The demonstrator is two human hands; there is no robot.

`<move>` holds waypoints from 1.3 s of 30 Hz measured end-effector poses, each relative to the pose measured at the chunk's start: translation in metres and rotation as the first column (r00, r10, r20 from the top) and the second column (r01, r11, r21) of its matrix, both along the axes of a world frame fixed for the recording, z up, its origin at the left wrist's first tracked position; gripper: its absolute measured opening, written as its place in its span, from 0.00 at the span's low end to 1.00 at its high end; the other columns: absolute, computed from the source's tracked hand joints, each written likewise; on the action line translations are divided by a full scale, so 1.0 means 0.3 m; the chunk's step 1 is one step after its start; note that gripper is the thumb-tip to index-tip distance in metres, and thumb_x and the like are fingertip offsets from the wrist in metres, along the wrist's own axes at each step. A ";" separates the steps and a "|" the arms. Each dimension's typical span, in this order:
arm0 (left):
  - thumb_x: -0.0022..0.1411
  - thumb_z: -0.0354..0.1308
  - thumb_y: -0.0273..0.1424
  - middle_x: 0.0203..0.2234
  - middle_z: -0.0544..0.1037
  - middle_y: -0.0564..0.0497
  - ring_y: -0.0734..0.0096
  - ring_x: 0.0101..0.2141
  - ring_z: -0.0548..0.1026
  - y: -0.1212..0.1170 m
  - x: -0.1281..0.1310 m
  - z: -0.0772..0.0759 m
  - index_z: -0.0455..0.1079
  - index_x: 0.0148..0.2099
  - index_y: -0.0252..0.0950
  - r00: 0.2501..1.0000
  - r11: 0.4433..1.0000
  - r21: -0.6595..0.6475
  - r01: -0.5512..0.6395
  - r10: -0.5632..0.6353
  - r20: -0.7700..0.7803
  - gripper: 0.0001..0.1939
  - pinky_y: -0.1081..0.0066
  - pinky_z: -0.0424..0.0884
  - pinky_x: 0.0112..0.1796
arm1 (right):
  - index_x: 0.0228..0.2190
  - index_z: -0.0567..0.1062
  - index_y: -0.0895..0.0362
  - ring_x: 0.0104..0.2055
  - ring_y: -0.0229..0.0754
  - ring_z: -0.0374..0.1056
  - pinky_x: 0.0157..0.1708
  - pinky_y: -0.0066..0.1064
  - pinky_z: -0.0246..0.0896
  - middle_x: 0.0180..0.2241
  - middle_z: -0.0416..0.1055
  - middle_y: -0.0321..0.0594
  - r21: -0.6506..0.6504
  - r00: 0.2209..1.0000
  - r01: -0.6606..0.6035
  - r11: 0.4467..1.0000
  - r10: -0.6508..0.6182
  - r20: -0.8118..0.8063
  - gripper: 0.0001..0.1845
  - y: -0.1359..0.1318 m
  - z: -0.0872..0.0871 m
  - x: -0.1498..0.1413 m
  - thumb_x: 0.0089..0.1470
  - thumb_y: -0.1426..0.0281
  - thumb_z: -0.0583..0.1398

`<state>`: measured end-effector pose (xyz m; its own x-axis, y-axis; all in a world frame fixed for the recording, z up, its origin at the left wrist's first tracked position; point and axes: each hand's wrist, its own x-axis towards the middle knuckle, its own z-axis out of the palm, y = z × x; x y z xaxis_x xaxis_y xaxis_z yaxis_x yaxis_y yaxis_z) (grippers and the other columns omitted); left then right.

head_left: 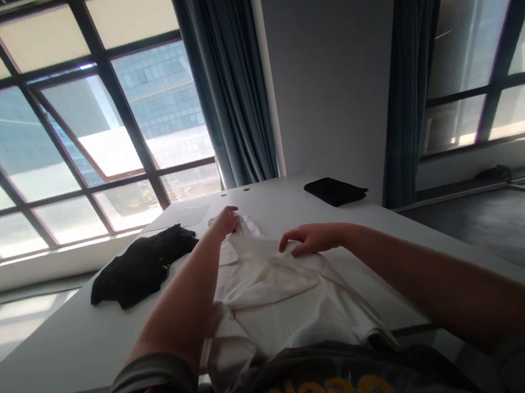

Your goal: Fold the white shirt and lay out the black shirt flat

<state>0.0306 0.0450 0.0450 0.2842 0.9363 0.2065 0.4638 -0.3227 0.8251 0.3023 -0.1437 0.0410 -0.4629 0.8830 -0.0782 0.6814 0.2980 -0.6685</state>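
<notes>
A white garment (277, 282), rumpled and partly folded over itself, lies lengthwise on the table. Its near end hangs over the front edge against my body. At its far end my left hand (226, 220) has its fingers closed on the cloth. Over the garment's right side, my right hand (315, 238) has its fingers slightly bent and apart, at or just above the fabric; whether it touches is unclear.
The white table (75, 344) carries a crumpled black garment (140, 269) on the left and a folded black cloth (335, 191) at the far right. A pale sheet (182, 217) lies at the back left. Beyond stand a curtain (228, 74) and windows.
</notes>
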 end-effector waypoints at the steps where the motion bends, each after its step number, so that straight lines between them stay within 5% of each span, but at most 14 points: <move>1: 0.71 0.70 0.30 0.57 0.83 0.39 0.58 0.48 0.84 0.001 0.063 0.019 0.75 0.72 0.42 0.997 0.997 0.012 0.070 -0.070 0.022 0.30 0.65 0.84 0.46 | 0.55 0.84 0.54 0.44 0.44 0.76 0.44 0.30 0.72 0.47 0.81 0.39 -0.085 0.998 0.041 0.995 -0.045 -0.037 0.26 -0.007 0.000 0.071 0.54 0.64 0.72; 2: 0.73 0.68 0.31 0.64 0.80 0.39 0.58 0.54 0.84 0.001 0.124 0.031 0.73 0.75 0.46 0.983 0.984 0.033 0.176 -0.177 0.047 0.31 0.64 0.82 0.53 | 0.53 0.82 0.55 0.40 0.43 0.76 0.39 0.30 0.72 0.43 0.80 0.39 -0.164 0.992 0.092 0.982 -0.104 -0.066 0.27 -0.015 -0.004 0.143 0.52 0.62 0.73; 4: 0.78 0.63 0.33 0.75 0.70 0.37 0.49 0.69 0.75 -0.006 0.223 0.030 0.65 0.83 0.48 0.860 0.855 0.126 0.503 -0.510 0.023 0.35 0.53 0.76 0.64 | 0.47 0.80 0.56 0.34 0.42 0.76 0.33 0.30 0.73 0.36 0.78 0.38 -0.315 0.978 0.175 0.933 -0.201 -0.051 0.26 -0.028 -0.028 0.284 0.48 0.61 0.75; 7: 0.81 0.60 0.35 0.78 0.66 0.39 0.47 0.76 0.66 -0.024 0.286 -0.037 0.67 0.82 0.44 0.770 0.761 0.183 0.623 -0.554 -0.317 0.32 0.50 0.65 0.73 | 0.40 0.76 0.56 0.26 0.43 0.73 0.25 0.29 0.71 0.24 0.72 0.36 -0.473 0.937 0.349 0.809 -0.307 0.167 0.24 -0.044 -0.084 0.433 0.47 0.59 0.75; 9: 0.81 0.62 0.38 0.77 0.68 0.36 0.45 0.73 0.70 -0.032 0.267 -0.106 0.71 0.79 0.39 0.706 0.794 0.150 0.589 -0.416 -0.573 0.29 0.54 0.63 0.74 | 0.41 0.76 0.56 0.25 0.43 0.73 0.25 0.29 0.70 0.23 0.73 0.36 -0.428 0.900 0.436 0.792 -0.380 0.213 0.20 -0.046 -0.118 0.467 0.54 0.58 0.73; 12: 0.81 0.62 0.47 0.78 0.65 0.35 0.42 0.70 0.75 -0.030 0.186 -0.197 0.64 0.83 0.43 0.591 0.926 0.017 0.378 -0.227 -0.774 0.36 0.53 0.67 0.71 | 0.49 0.79 0.58 0.32 0.43 0.76 0.34 0.32 0.75 0.36 0.82 0.45 -0.175 0.858 0.511 0.842 -0.486 0.165 0.14 -0.027 -0.144 0.422 0.66 0.63 0.65; 14: 0.82 0.58 0.49 0.82 0.58 0.34 0.38 0.76 0.66 -0.024 0.124 -0.238 0.57 0.87 0.44 0.566 0.969 -0.009 0.246 -0.151 -0.810 0.40 0.48 0.65 0.72 | 0.55 0.82 0.57 0.44 0.47 0.80 0.49 0.37 0.78 0.50 0.84 0.50 0.046 0.840 0.494 0.868 -0.490 0.234 0.17 -0.002 -0.151 0.351 0.69 0.65 0.64; 16: 0.85 0.51 0.50 0.84 0.53 0.36 0.39 0.81 0.54 -0.020 0.069 -0.265 0.52 0.89 0.45 0.578 0.982 0.020 0.188 -0.094 -0.811 0.39 0.42 0.60 0.74 | 0.61 0.83 0.56 0.61 0.53 0.77 0.67 0.40 0.68 0.62 0.79 0.53 0.292 0.827 0.383 0.877 -0.466 0.315 0.23 0.026 -0.157 0.270 0.68 0.65 0.67; 18: 0.87 0.46 0.50 0.85 0.51 0.41 0.42 0.83 0.48 -0.020 0.024 -0.280 0.55 0.88 0.47 0.580 0.985 0.032 0.168 -0.073 -0.812 0.36 0.37 0.54 0.76 | 0.69 0.78 0.57 0.69 0.57 0.72 0.74 0.42 0.60 0.69 0.72 0.58 0.423 0.792 0.325 0.846 -0.488 0.367 0.32 0.054 -0.164 0.195 0.68 0.63 0.69; 23: 0.87 0.45 0.48 0.85 0.51 0.44 0.45 0.82 0.51 -0.047 -0.047 -0.286 0.61 0.86 0.48 0.587 0.983 0.094 0.160 -0.018 -0.809 0.33 0.41 0.51 0.77 | 0.71 0.76 0.52 0.73 0.64 0.68 0.71 0.49 0.63 0.72 0.70 0.56 0.372 0.708 0.372 0.850 -0.520 0.479 0.32 0.112 -0.192 0.099 0.75 0.52 0.61; 28: 0.85 0.52 0.47 0.85 0.50 0.42 0.47 0.79 0.59 -0.072 -0.077 -0.269 0.61 0.85 0.46 0.673 0.952 0.294 0.083 0.164 -0.721 0.34 0.53 0.58 0.75 | 0.66 0.78 0.59 0.62 0.59 0.78 0.60 0.44 0.68 0.61 0.82 0.60 0.380 0.622 0.417 0.825 -0.564 0.543 0.26 0.145 -0.202 0.171 0.80 0.60 0.52; 34: 0.86 0.43 0.48 0.81 0.62 0.42 0.41 0.77 0.64 -0.053 -0.106 -0.263 0.65 0.83 0.47 0.605 0.997 0.082 0.009 0.059 -0.794 0.33 0.44 0.58 0.74 | 0.56 0.84 0.59 0.63 0.61 0.77 0.57 0.43 0.68 0.61 0.81 0.61 0.379 0.561 0.464 0.801 -0.596 0.574 0.24 0.123 -0.194 0.294 0.79 0.62 0.51; 39: 0.84 0.43 0.51 0.83 0.59 0.41 0.37 0.79 0.58 -0.053 -0.107 -0.265 0.62 0.85 0.47 0.577 0.997 0.067 0.031 0.036 -0.816 0.36 0.41 0.55 0.75 | 0.59 0.81 0.57 0.62 0.60 0.78 0.55 0.42 0.68 0.60 0.81 0.58 0.405 0.536 0.509 0.760 -0.648 0.542 0.22 0.104 -0.205 0.315 0.77 0.60 0.56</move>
<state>-0.0014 0.0291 -0.0345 0.3620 0.9308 -0.0507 0.9308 -0.3579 0.0745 0.3967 -0.1124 -0.0204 0.2540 0.9660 0.0493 0.9672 -0.2542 -0.0023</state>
